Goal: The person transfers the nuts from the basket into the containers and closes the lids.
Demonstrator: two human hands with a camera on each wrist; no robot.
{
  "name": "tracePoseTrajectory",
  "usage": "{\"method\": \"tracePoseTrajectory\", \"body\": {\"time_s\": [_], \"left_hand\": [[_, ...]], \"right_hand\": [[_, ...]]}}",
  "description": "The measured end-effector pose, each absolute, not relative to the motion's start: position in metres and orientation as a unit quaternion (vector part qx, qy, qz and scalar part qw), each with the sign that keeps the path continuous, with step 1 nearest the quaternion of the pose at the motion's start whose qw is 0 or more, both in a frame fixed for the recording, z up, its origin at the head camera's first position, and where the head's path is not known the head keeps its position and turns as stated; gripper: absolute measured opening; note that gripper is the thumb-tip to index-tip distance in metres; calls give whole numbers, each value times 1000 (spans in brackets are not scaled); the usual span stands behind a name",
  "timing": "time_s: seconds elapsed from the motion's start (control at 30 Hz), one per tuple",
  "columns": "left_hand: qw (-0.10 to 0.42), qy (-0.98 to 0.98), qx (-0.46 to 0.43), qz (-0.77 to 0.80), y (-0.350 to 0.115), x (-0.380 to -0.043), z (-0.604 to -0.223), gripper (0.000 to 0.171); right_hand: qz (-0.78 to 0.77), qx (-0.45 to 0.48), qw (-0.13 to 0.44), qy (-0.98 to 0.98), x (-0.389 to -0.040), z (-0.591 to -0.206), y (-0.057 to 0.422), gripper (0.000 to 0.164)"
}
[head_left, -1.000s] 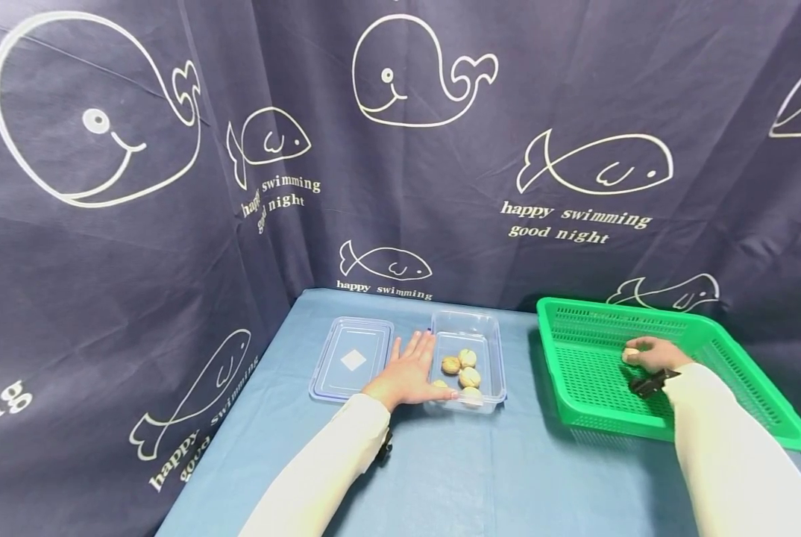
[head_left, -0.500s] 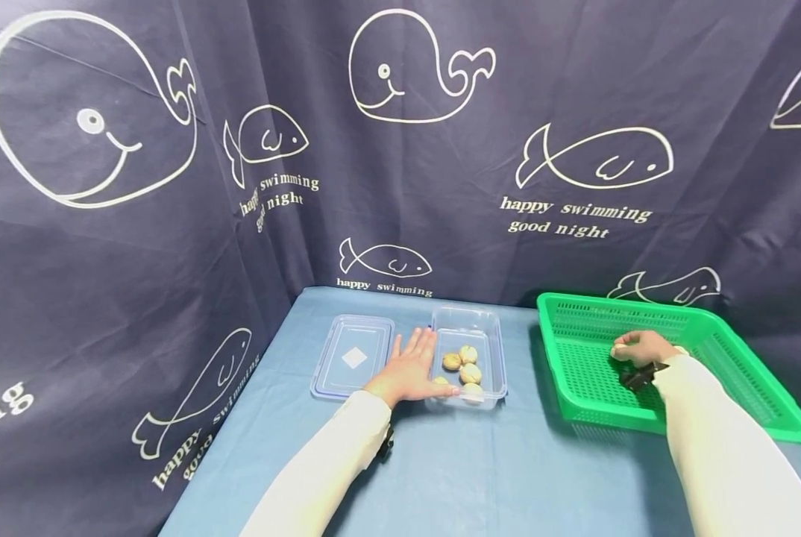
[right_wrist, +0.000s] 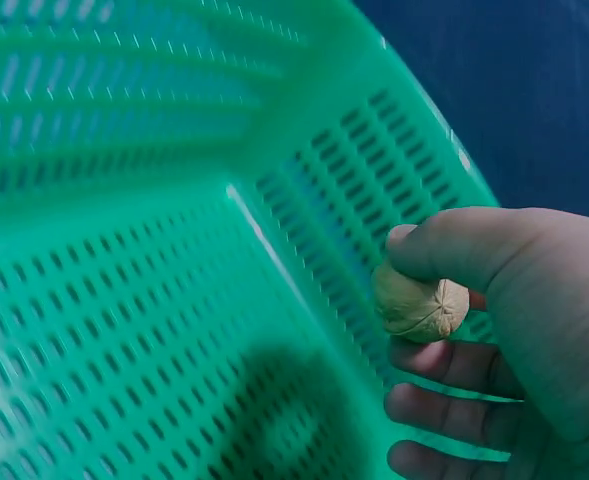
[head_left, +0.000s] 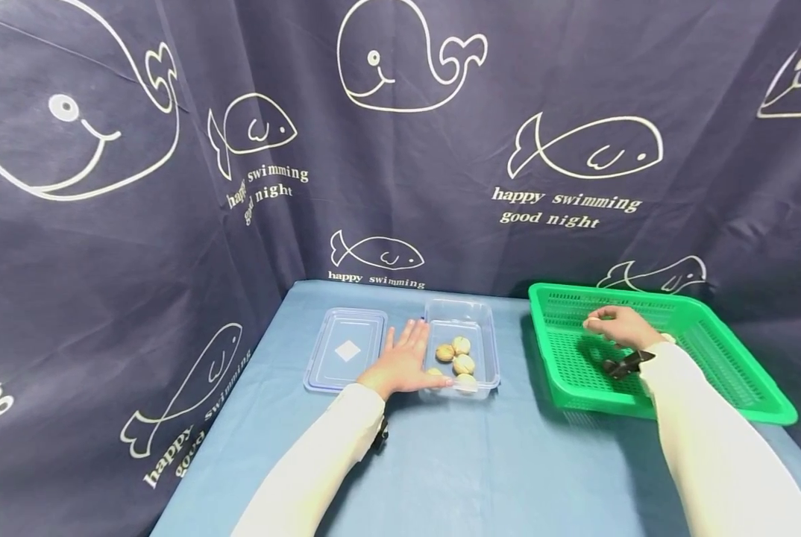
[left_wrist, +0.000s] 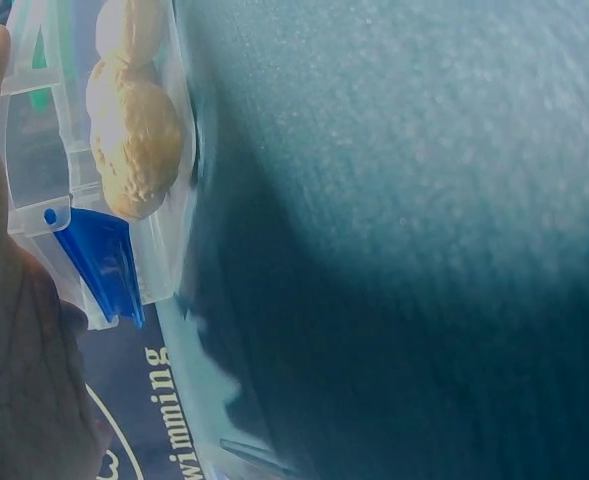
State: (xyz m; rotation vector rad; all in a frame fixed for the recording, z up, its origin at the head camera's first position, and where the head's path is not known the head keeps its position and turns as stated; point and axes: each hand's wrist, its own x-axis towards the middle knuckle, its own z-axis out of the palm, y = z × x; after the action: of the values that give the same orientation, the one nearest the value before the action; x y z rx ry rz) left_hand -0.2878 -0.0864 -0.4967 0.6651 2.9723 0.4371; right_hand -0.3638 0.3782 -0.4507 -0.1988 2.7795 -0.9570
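My right hand (head_left: 620,327) pinches a walnut (right_wrist: 414,305) between thumb and fingertips, over the green plastic basket (head_left: 561,365). In the right wrist view the other fingers hang loosely below the nut, above the basket's slotted floor. My left hand (head_left: 400,367) lies spread with straight fingers along the left side of a clear food container (head_left: 495,350), its thumb over the near rim. Several walnuts (head_left: 464,365) sit in the container's near half. Through the clear wall in the left wrist view, walnuts (left_wrist: 142,140) show beside a blue clip (left_wrist: 104,265).
The container's clear lid (head_left: 368,339), with a white diamond label (head_left: 347,350), lies flat on the blue tablecloth (head_left: 481,462) left of the container. Behind my right wrist a pale round thing (head_left: 669,338) in the basket is partly hidden. A dark printed curtain (head_left: 454,164) hangs behind the table.
The right hand, pinching the walnut, has moved left and up from the basket's floor towards its left wall. The left hand stays at the container. The head view has shifted slightly.
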Motion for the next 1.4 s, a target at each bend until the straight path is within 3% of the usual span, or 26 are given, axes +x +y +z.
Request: {"method": "tracePoseTrajectory", "body": {"time_s": [0.6, 1.13, 1.4], "left_hand": [[48, 966, 211, 143, -87, -290, -494, 127], [44, 968, 213, 125, -86, -287, -487, 123], [32, 964, 234, 120, -92, -289, -483, 120]], "right_hand": [[-378, -78, 20, 922, -340, -418, 307, 47], [-374, -95, -87, 918, -313, -411, 244, 47], [-377, -95, -108, 915, -306, -417, 221, 46]]}}
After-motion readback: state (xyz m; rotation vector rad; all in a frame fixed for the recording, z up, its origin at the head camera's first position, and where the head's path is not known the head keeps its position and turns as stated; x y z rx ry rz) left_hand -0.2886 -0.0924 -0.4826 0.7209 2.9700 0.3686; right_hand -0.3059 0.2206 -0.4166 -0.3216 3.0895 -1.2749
